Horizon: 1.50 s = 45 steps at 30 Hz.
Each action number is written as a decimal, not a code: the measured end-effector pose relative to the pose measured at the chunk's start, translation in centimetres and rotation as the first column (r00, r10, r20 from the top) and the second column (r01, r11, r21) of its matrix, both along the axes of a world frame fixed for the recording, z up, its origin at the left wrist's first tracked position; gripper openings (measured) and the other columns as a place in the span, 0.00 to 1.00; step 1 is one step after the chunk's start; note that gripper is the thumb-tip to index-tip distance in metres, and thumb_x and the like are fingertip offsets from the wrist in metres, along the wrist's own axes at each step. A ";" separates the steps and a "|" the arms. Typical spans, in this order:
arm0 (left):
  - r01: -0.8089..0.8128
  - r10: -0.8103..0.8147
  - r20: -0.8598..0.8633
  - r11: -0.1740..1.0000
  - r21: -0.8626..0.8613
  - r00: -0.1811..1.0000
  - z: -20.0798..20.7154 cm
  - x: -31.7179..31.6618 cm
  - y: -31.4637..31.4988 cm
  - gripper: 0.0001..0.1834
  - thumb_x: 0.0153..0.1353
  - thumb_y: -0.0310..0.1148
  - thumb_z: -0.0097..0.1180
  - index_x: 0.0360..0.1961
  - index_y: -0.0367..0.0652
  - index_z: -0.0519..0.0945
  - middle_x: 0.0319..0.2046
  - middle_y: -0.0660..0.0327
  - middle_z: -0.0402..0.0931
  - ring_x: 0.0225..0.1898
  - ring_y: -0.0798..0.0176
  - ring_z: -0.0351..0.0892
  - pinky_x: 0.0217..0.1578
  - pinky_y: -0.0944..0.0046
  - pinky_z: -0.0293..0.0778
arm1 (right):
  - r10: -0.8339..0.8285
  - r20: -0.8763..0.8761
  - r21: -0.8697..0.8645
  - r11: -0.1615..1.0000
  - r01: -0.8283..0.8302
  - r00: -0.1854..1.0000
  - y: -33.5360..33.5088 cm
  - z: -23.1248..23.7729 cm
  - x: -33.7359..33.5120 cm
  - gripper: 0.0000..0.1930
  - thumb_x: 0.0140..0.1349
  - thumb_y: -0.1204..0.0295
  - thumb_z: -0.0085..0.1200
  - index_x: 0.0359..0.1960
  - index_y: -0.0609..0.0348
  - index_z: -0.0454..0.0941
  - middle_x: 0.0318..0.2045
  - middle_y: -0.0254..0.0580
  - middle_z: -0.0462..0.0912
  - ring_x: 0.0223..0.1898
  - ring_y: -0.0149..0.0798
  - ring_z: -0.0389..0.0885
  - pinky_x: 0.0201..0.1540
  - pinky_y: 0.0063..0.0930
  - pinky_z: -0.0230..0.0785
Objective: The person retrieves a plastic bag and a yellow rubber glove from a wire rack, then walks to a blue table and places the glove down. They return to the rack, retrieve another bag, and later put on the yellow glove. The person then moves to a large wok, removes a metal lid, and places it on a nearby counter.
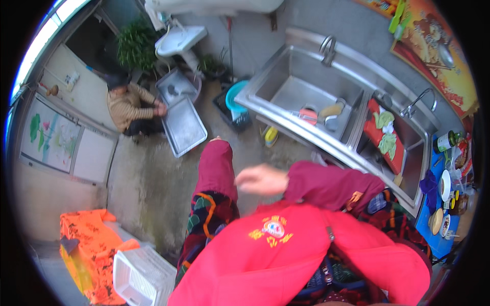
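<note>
"Two hands were out beyond the red apron. Could you make out both?"

"Hardly. The left hand barely showed past its maroon sleeve, so I couldn't tell whether it was clenched or loose. The right hand was blurred, but its fingers stretched open over the concrete floor, holding nothing."

"Which thing was nearest the left one?"

"The metal tray, just ahead of it and to its left. A crouching person had both hands at its far edge. Behind it was another tray, with something dark in it, too small to tell."

"And what blocked the view?"

"The right sleeve hid the ground below the double sink. In its right basin, green cloths lay on a red board. The blue table, crowded with jars, ran into the dark rim, and the bottom edge cut off the white basket beside an orange cloth."
</note>
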<state>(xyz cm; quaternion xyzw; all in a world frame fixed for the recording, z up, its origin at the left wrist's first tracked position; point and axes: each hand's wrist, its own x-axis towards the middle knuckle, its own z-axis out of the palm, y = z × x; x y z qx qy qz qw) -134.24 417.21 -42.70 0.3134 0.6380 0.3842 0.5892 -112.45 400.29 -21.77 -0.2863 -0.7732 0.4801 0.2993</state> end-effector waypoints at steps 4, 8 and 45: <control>0.085 -0.087 0.010 0.987 0.136 0.996 5.7 4.7 6.2 0.13 0.59 0.38 0.44 0.37 0.39 0.71 0.26 0.55 0.73 0.25 0.56 0.73 0.27 0.59 0.69 | -0.113 0.106 0.115 0.988 0.101 0.988 -2.1 5.0 -3.0 0.15 0.51 0.66 0.52 0.38 0.60 0.69 0.25 0.45 0.74 0.30 0.44 0.76 0.33 0.33 0.67; 0.145 -0.146 -0.006 0.976 0.166 0.989 9.1 7.6 7.3 0.12 0.59 0.37 0.44 0.36 0.39 0.71 0.25 0.56 0.73 0.25 0.56 0.73 0.26 0.59 0.69 | -0.221 -0.003 0.296 0.931 0.212 0.975 -4.9 7.4 -1.8 0.20 0.50 0.67 0.52 0.45 0.57 0.65 0.35 0.44 0.71 0.35 0.45 0.74 0.35 0.34 0.68; 0.840 -0.792 -0.286 0.481 0.251 0.539 18.5 46.1 -13.7 0.09 0.56 0.35 0.48 0.28 0.40 0.73 0.19 0.61 0.71 0.18 0.61 0.71 0.19 0.63 0.67 | -0.910 -0.068 0.476 0.331 0.815 0.409 -23.3 8.8 9.7 0.04 0.40 0.73 0.52 0.19 0.57 0.71 0.18 0.45 0.75 0.24 0.48 0.76 0.24 0.40 0.65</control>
